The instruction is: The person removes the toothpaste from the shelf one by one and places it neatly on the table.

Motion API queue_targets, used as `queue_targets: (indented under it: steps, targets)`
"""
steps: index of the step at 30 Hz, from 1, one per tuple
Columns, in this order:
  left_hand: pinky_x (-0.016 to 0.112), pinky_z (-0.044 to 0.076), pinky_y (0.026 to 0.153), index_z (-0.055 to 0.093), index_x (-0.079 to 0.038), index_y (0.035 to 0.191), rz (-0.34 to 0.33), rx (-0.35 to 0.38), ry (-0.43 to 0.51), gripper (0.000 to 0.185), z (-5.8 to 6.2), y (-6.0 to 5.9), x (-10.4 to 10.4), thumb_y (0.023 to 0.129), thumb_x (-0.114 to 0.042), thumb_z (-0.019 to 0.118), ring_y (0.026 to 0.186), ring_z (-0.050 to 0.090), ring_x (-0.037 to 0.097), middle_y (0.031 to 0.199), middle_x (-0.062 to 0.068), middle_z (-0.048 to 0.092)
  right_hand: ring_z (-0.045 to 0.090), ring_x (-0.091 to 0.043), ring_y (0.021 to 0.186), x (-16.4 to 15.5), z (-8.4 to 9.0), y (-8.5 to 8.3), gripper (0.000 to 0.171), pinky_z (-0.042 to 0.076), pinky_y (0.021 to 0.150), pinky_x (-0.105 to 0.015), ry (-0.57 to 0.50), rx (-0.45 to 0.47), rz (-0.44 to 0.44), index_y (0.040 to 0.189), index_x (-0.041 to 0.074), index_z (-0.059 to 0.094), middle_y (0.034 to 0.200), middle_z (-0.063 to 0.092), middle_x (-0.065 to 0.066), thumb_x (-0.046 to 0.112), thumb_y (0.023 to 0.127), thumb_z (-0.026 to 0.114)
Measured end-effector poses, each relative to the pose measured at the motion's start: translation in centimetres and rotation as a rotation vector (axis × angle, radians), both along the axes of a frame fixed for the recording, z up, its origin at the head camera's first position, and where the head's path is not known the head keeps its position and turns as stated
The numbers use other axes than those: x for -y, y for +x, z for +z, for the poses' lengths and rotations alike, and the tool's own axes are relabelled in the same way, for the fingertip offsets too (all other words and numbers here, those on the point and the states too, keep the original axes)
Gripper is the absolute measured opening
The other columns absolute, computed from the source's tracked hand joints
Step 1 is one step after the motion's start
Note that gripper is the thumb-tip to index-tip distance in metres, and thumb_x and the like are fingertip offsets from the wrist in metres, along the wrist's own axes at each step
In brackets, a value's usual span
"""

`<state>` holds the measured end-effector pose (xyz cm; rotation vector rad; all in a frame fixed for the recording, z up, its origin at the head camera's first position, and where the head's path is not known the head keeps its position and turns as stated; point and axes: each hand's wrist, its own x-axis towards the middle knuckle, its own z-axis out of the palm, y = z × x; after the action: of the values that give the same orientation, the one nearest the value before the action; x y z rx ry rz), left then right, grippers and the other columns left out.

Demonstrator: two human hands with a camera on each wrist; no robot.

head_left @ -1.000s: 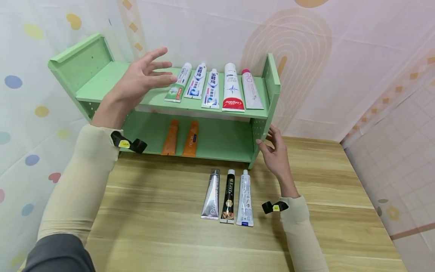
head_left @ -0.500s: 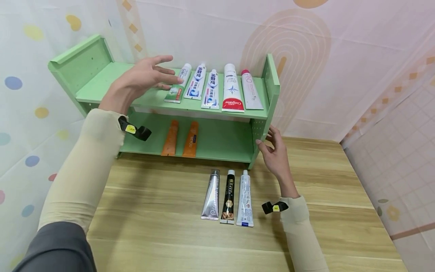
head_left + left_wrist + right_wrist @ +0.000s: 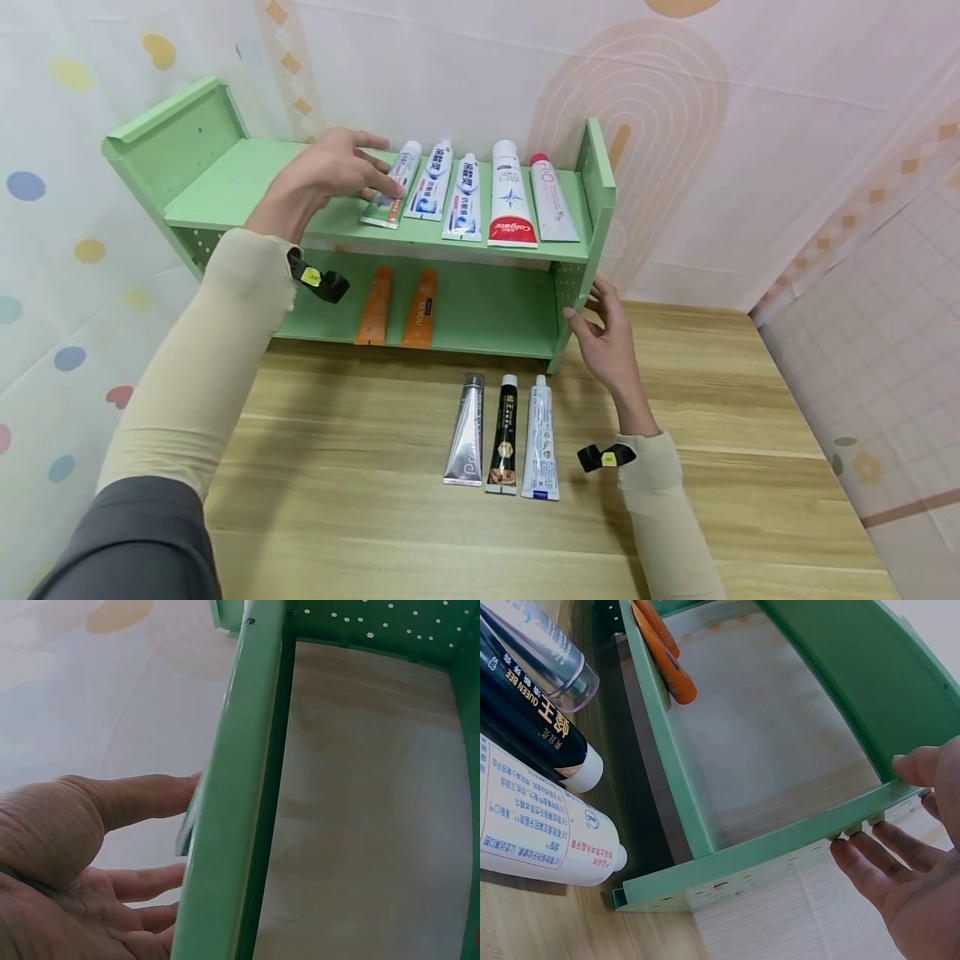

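A white and green toothpaste tube [image 3: 388,208] lies leftmost in the row on the upper deck of the green shelf [image 3: 495,287]. My left hand [image 3: 330,171] straddles it, thumb across its right side and the other fingers at its left. In the left wrist view the tube's flat end [image 3: 184,838] shows between thumb and fingers, partly hidden by the shelf's front lip. At the shelf's right end, my right hand [image 3: 609,342] holds the side panel [image 3: 772,847], with the thumb on its edge and the fingertips against its outer face.
Right of the green tube lie two blue-and-white tubes [image 3: 430,183], a Colgate tube [image 3: 512,196] and a pink-capped tube [image 3: 553,200]. Two orange tubes [image 3: 418,308] rest on the lower deck. On the wooden table [image 3: 360,517] are silver [image 3: 465,433], black [image 3: 505,437] and white [image 3: 541,442] tubes.
My left hand has come down and rightward from above the upper deck onto the green-and-white toothpaste tube, its spread fingers closing in around it. My right hand has stayed at the side panel.
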<state>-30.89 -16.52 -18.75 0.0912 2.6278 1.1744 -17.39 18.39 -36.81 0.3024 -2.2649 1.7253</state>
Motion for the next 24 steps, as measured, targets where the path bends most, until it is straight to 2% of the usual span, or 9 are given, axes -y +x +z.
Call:
queue_targets:
  steps: [7,9,14,20,22,24]
  targets:
    - [0.039,0.04,0.118,0.03,-0.021,0.163,0.003,0.043,-0.059,0.086,0.48,-0.13,-0.27,0.092,-0.03,0.078,0.117,0.06,0.022,0.163,0.009,0.042,0.052,-0.038,0.134,-0.03,0.0,0.04,0.059,0.053,0.092,-0.013,-0.005,-0.009,0.001,0.156,0.009,0.038,0.154,0.045,-0.023,0.001,0.101,0.059]
    - [0.039,0.039,0.117,0.033,-0.022,0.162,-0.008,0.052,-0.08,0.085,0.48,-0.23,-0.17,0.091,-0.033,0.078,0.116,0.059,0.023,0.159,0.009,0.047,0.053,-0.038,0.133,-0.04,0.0,0.05,0.059,0.053,0.092,-0.012,-0.006,-0.011,0.002,0.156,0.008,0.039,0.154,0.045,-0.024,0.001,0.101,0.059]
    - [0.032,0.041,0.097,0.037,-0.023,0.16,-0.036,0.068,-0.084,0.083,0.27,-0.5,0.19,0.09,-0.037,0.079,0.097,0.055,0.018,0.134,0.004,0.056,0.052,-0.038,0.134,-0.1,0.02,0.13,0.06,0.052,0.092,-0.012,-0.005,-0.009,0.002,0.156,0.008,0.038,0.154,0.045,-0.024,0.002,0.101,0.06]
    - [0.025,0.044,0.077,0.04,-0.021,0.159,-0.041,0.072,-0.015,0.078,0.09,-0.54,0.35,0.092,-0.03,0.078,0.076,0.053,0.01,0.105,-0.008,0.062,0.052,-0.039,0.135,-0.11,0.05,0.21,0.06,0.052,0.092,-0.012,0.0,-0.005,0.0,0.157,0.009,0.038,0.154,0.045,-0.023,0.002,0.101,0.06]
    - [0.023,0.045,0.073,0.041,-0.02,0.159,-0.034,0.07,0.005,0.076,0.03,-0.48,0.37,0.092,-0.028,0.078,0.074,0.053,0.009,0.102,-0.009,0.063,0.052,-0.039,0.135,-0.12,0.07,0.23,0.06,0.052,0.092,-0.012,0.002,-0.004,-0.001,0.157,0.009,0.038,0.154,0.045,-0.023,0.003,0.101,0.06]
    - [0.021,0.046,0.072,0.041,-0.02,0.158,-0.026,0.072,0.023,0.075,-0.05,-0.43,0.38,0.093,-0.028,0.077,0.076,0.055,0.008,0.106,-0.009,0.063,0.052,-0.04,0.135,-0.12,0.07,0.21,0.059,0.052,0.092,-0.012,0.004,-0.006,0.001,0.156,0.008,0.038,0.154,0.045,-0.024,0.002,0.101,0.059]
